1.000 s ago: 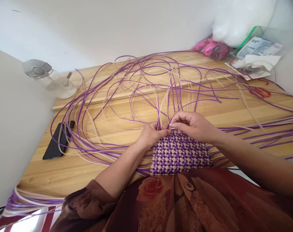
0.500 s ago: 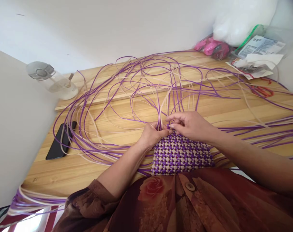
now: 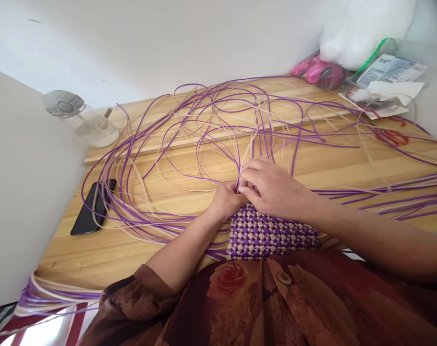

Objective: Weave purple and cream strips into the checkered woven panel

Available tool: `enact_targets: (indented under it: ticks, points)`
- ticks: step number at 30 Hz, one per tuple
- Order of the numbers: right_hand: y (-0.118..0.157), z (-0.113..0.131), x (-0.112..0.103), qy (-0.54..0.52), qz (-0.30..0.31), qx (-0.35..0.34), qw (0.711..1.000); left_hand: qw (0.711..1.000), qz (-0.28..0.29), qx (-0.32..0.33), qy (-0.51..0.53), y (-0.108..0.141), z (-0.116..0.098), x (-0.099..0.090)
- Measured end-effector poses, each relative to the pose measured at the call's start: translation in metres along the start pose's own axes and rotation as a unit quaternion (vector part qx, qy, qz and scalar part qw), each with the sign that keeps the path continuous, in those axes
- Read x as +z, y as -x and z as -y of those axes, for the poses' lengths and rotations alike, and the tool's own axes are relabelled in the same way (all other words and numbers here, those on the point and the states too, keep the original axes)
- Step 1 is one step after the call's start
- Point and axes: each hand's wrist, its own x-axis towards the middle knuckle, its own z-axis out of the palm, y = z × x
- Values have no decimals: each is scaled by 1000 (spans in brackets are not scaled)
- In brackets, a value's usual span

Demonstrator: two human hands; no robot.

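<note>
A woven panel (image 3: 269,235) in a purple and beige check lies at the table's near edge, against my body. Long loose purple and beige strands (image 3: 239,161) run out from its far and side edges. My left hand (image 3: 227,198) is closed at the panel's far left corner, pinching strands between thumb and fingers. Close beside it, my right hand (image 3: 272,187) bends over the same edge, its thumb and fingertips pinched together on a strand. The right hand hides part of the panel's far edge and the exact strand between its fingertips.
A black phone (image 3: 92,209) lies at the left under looping strands. A clear jug (image 3: 85,120) stands at the back left. Orange-handled scissors (image 3: 393,137) are at the right, near plastic bags (image 3: 391,72) and pink bundles (image 3: 317,69). A raised wooden ledge (image 3: 157,146) crosses the back.
My right hand has moved left, up against my left hand, and covers more of the panel's far edge. The left hand stays almost in place. The view has shifted slightly.
</note>
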Motion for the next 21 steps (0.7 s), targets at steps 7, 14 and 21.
enact_targets:
  ticks: [7,14,21]
  points:
    - [-32,-13,-51,-156,265,44,951,999,-27,-27,-10,5,-7,4]
    - [-31,-19,-34,-52,236,-45,969,1000,-20,-4,-20,1,0,3]
    - [-50,4,-57,-303,188,-10,934,1000,-18,-21,-4,3,-3,4]
